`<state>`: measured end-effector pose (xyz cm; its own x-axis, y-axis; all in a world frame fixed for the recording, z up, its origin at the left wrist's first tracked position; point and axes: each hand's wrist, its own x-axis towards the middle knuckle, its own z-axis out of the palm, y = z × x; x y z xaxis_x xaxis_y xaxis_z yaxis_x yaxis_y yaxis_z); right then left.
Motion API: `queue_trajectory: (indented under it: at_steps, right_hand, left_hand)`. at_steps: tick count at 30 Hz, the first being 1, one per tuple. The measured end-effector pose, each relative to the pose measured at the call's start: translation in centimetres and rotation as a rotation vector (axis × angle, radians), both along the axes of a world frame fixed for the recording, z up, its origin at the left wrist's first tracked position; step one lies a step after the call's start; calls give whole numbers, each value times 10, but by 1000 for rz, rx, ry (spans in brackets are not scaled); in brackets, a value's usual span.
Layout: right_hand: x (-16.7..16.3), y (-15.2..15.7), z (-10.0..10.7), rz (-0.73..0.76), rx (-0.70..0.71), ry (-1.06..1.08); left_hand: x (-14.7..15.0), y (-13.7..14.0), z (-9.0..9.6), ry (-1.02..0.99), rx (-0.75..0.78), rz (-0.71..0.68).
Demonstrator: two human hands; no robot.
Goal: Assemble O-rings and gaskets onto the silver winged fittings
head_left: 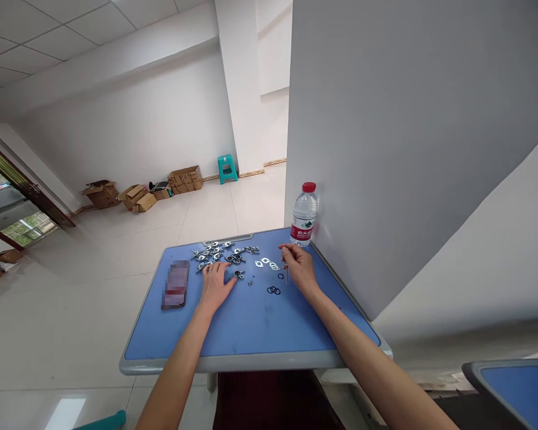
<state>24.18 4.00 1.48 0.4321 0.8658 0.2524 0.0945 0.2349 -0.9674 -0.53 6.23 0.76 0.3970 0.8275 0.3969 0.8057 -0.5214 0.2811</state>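
My left hand point(216, 285) rests on the blue table with its fingers spread. Its thumb lies close to a small metal fitting with a black ring point(238, 274); whether they touch I cannot tell. Beyond the fingertips lies a loose pile of similar metal fittings point(214, 252). My right hand point(298, 266) is closed in a pinch around a thin metal rod-like tool point(287, 276), which points down; most of it is hidden by the fingers. Left of this hand are several flat metal gaskets point(266, 261) and a single black O-ring point(280, 276). More black O-rings point(273, 290) overlap nearer to me.
Tiny screws point(250, 282) lie mid-table. A phone point(176, 285) is at the left, and a water bottle point(303, 215) stands at the back right by a grey pillar point(385, 119). Cardboard boxes point(185, 179) and a teal stool point(226, 169) stand along the far wall.
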Motion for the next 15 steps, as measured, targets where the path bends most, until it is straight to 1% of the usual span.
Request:
queue_trajectory:
  at_steps: [8,15]
  right_hand:
    - [-2,-3,4,6,-4,-42]
    - [-1,-6,7,7,-11,-66]
  left_hand:
    - [6,8,-1,27,23,-46]
    - [-2,14,-7,-16,52,30]
